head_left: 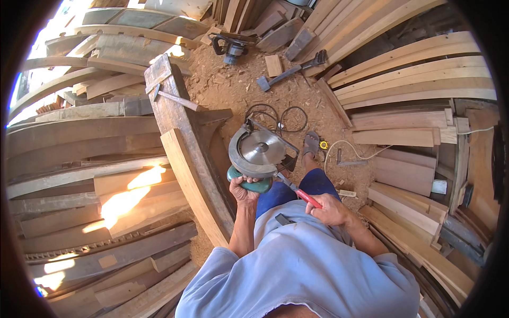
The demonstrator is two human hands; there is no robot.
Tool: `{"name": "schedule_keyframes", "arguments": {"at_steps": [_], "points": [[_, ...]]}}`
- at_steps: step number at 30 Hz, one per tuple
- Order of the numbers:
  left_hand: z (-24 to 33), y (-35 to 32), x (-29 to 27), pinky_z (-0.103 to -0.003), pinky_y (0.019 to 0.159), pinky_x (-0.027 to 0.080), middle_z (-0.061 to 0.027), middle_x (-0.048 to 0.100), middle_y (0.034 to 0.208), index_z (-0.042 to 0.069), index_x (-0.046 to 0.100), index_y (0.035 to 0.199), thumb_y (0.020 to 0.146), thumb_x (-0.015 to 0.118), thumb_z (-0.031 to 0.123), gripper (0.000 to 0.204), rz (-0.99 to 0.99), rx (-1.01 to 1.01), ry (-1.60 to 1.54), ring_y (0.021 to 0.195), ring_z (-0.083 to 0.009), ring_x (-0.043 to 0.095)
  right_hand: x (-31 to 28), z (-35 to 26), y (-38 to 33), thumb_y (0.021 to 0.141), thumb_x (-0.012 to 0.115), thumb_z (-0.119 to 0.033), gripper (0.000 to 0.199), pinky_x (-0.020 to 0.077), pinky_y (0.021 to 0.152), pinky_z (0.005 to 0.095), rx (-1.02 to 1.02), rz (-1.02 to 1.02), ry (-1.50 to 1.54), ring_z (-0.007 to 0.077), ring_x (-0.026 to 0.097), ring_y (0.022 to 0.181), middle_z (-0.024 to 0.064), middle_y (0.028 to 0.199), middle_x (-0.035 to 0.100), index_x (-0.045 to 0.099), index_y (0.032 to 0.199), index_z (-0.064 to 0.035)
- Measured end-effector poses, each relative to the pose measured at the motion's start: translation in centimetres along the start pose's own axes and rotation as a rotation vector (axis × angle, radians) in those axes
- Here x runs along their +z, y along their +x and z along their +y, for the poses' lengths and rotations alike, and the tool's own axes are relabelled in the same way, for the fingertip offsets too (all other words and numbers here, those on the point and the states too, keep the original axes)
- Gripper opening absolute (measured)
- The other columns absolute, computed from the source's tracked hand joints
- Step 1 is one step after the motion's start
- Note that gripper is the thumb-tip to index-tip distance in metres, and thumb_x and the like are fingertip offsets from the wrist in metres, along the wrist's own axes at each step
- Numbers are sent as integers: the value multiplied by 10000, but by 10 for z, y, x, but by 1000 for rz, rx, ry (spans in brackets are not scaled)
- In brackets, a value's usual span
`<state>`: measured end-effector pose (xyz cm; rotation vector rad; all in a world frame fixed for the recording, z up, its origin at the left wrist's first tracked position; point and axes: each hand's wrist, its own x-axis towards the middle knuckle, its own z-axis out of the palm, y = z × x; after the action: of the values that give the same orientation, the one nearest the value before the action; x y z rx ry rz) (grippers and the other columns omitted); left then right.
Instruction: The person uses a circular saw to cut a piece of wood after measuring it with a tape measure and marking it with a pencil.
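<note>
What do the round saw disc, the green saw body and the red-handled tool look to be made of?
Round saw disc: bare metal, judging by its dull grey sheen. Green saw body: probably moulded plastic, smooth and evenly coloured. Red-handled tool: grey metal shaft, with a red grip, likely plastic or rubber.

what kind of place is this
Most likely a woodworking yard or carpentry shop. Planks are stacked all around, sawdust covers the ground, and the left hand holds a circular saw while the right hand grips a red-handled tool.
</note>
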<state>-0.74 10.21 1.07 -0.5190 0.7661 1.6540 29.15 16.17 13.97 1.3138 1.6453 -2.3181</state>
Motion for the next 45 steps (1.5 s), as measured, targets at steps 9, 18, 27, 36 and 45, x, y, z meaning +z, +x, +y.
{"name": "schedule_keyframes", "arguments": {"at_steps": [9,18,27,36,45], "points": [[2,1,14,-430,829,473,-61,580,696,87,570,747,693,647,187,137,-67,-56,116,723,-251,562,-3,9,5,798,537,-61,146,466,586,329,13,-14,87,122,571,655,48,731,619,668,833,-6],[-3,4,23,-398,812,470,-62,582,689,90,562,740,699,642,173,122,-44,-47,111,724,-245,563,12,28,10,842,511,-3,121,556,670,309,233,-176,1154,208,651,734,161,985,666,611,902,-36],[-5,21,12,-389,814,464,-66,582,673,91,569,729,698,637,174,112,-37,-62,55,716,-257,576,4,-6,8,867,509,4,190,584,669,323,245,-117,881,221,695,827,184,1082,647,635,1009,-1],[-6,12,19,-416,852,461,-80,600,673,85,583,722,696,638,183,115,-31,-67,100,720,-264,578,8,31,16,864,535,-17,152,527,667,331,234,-234,1131,213,642,802,157,1048,630,622,982,-60],[-9,14,35,-393,812,474,-77,594,682,74,590,722,696,624,151,88,-67,-82,45,700,-254,566,5,5,13,915,550,-50,249,577,706,372,271,-194,1145,269,696,842,164,1102,684,610,1156,-27]]}}
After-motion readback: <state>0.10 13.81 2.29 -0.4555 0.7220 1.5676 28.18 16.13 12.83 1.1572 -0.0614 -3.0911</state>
